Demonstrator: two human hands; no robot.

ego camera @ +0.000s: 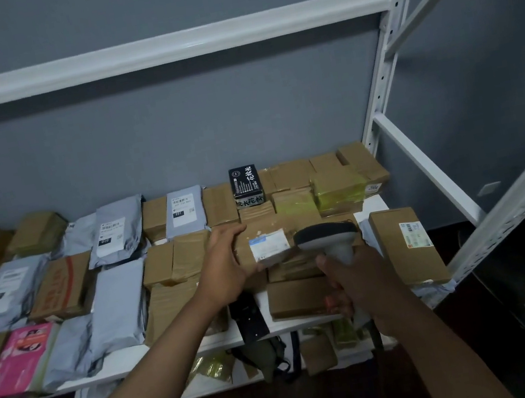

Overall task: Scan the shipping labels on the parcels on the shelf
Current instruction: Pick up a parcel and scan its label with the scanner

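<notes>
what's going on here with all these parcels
A person is scanning parcels on a white shelf. The left hand holds a brown cardboard box with its shipping label facing up, while the right hand grips a handheld scanner aimed at that label. Other boxes and grey mailer bags lie around.

**Hidden, cropped and illegible areas**

The print on the shipping label [269, 245] is blurred and cannot be read. The right edge of that label is covered by the head of the scanner [328, 236]. The scanner's grip is wrapped by the right hand [355, 282], so the trigger and lower handle are mostly concealed. The left edge of the brown box [273, 231] is covered by the left hand [227, 264]. Both forearms are cut by the bottom edge. Parcels on the lower shelf [216, 385] are largely hidden beneath the upper board. 2 grey mailers [111, 236] carry labels too small to read. Boxes at far left are cropped.
</notes>
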